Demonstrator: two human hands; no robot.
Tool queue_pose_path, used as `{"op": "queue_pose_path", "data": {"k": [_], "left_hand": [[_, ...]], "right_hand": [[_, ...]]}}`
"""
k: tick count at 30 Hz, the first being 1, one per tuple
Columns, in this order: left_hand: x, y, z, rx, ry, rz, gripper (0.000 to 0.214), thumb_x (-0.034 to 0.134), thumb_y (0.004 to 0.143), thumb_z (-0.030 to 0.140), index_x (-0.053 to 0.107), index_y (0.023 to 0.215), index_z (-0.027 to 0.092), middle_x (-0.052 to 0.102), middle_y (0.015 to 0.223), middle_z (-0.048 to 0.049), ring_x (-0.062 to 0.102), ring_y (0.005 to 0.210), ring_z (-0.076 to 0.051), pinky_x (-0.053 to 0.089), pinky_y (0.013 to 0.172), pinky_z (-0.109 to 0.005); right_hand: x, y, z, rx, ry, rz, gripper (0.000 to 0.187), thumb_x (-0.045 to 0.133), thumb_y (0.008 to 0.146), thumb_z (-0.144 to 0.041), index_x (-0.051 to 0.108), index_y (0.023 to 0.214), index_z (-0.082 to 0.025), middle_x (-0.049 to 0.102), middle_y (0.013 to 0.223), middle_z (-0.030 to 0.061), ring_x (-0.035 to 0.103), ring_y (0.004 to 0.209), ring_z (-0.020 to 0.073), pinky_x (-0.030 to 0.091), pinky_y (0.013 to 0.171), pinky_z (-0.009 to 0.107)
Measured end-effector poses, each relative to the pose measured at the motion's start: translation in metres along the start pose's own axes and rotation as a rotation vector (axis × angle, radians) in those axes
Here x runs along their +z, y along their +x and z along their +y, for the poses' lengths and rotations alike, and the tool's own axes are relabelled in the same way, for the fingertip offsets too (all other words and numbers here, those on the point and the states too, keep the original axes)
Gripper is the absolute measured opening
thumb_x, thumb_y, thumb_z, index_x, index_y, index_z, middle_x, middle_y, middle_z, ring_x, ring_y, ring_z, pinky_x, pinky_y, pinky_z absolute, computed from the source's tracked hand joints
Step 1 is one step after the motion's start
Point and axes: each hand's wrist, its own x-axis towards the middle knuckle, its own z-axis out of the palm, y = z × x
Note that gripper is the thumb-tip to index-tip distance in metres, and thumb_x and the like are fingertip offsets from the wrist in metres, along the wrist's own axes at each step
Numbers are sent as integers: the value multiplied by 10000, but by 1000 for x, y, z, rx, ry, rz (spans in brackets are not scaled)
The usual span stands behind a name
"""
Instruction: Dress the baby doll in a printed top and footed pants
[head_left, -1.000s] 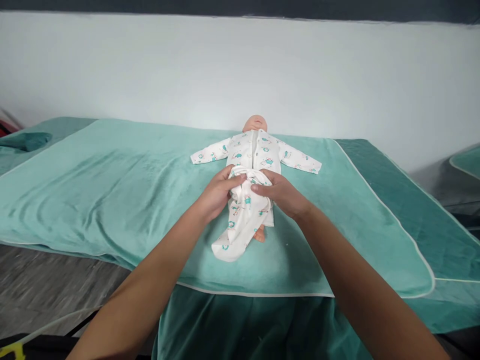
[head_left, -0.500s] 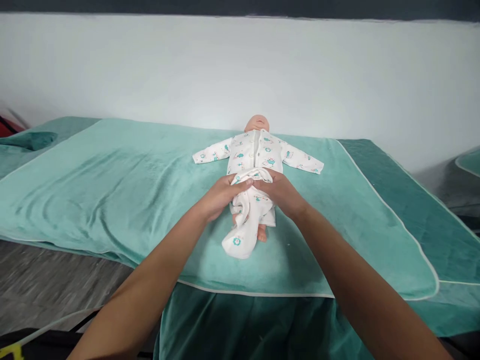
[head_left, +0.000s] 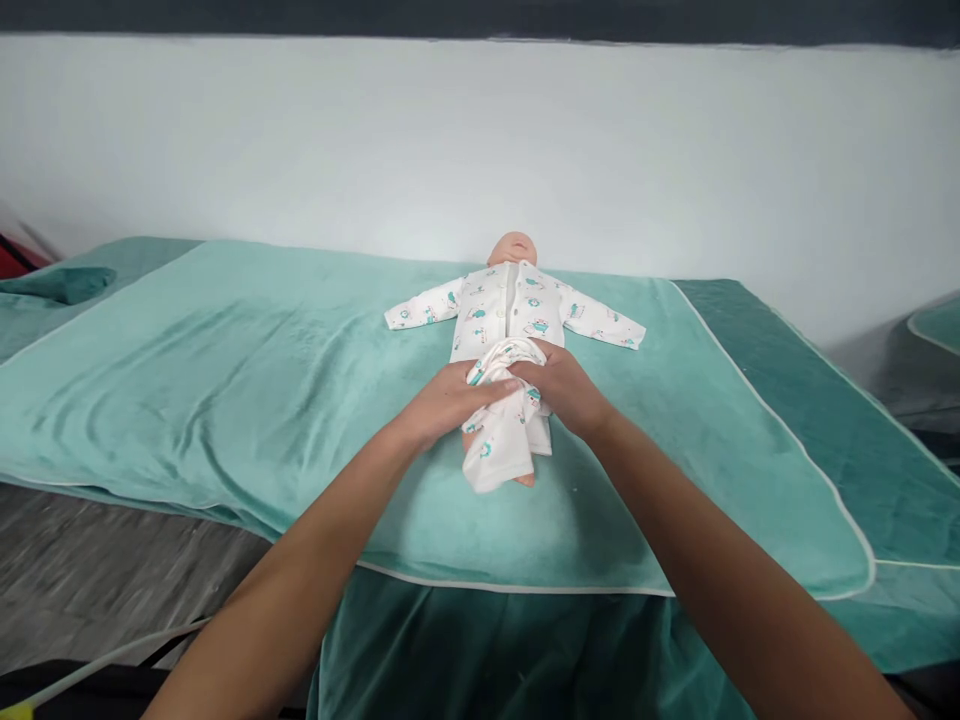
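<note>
A baby doll (head_left: 513,248) lies on its back in a white long-sleeved shirt (head_left: 480,312) with teal prints, both sleeves spread out sideways. Over its legs, matching baby pants (head_left: 499,450) are bunched up, the loose end hanging toward me. My left hand (head_left: 450,398) pinches the gathered cloth from the left, thumb on top. From the right, my right hand (head_left: 561,385) grips the same bunch, its fingers partly hidden in the folds. The two thumbs nearly meet. Below the cloth a bit of the doll's foot (head_left: 526,480) shows.
Under the doll is a light teal blanket (head_left: 247,370) with pale edging, on a bed with a darker green cover (head_left: 817,400). A white wall (head_left: 480,140) rises behind. Grey floor (head_left: 112,570) and a pale cable (head_left: 112,660) show at lower left.
The pants are gathered further into my hands. Their hanging end is shorter, its opening now wider and turned toward the right. My hands have moved slightly down.
</note>
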Motion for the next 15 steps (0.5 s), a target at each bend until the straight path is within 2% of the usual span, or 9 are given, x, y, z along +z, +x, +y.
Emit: {"op": "queue_pose_path", "data": {"k": [3,7,10,13,15], "left_hand": [[9,-11,2,-16,-13,24,337,809,751,456,732,874,152,747,851,-49,652,710,-164,477,647,-264],[37,-39,-6,-75,-269,188,353,753,803,472,715,953,155,712,792,-45,623,643,-150,449,573,-251],[59,-66,-11,-78,-468,301,356,740,831,427,710,1058,154,729,915,-64,658,780,-158,493,690,-249],[74,-88,-14,-95,-546,389,353,729,852,410,713,1100,159,734,1013,-78,666,878,-167,493,754,-245],[81,-98,-19,-132,-593,427,371,733,851,411,710,1128,166,732,1049,-81,667,916,-177,493,780,-255]], "right_hand": [[0,-1,-3,-12,-136,-5,228,653,720,-316,686,897,-177,678,825,0,579,758,165,454,668,267],[1,-5,-10,-2,-356,-93,180,600,708,-249,695,845,-182,673,774,-15,572,716,159,427,654,265],[3,-8,-11,-63,-537,-150,146,599,691,-192,672,818,-191,668,782,-20,573,733,154,410,686,266],[4,-10,-9,-199,-675,-171,146,633,716,-178,665,858,-192,682,942,8,591,833,157,409,757,269],[3,-12,-9,-237,-758,-231,76,650,760,-201,671,832,-189,679,990,23,596,876,159,400,769,266]]}}
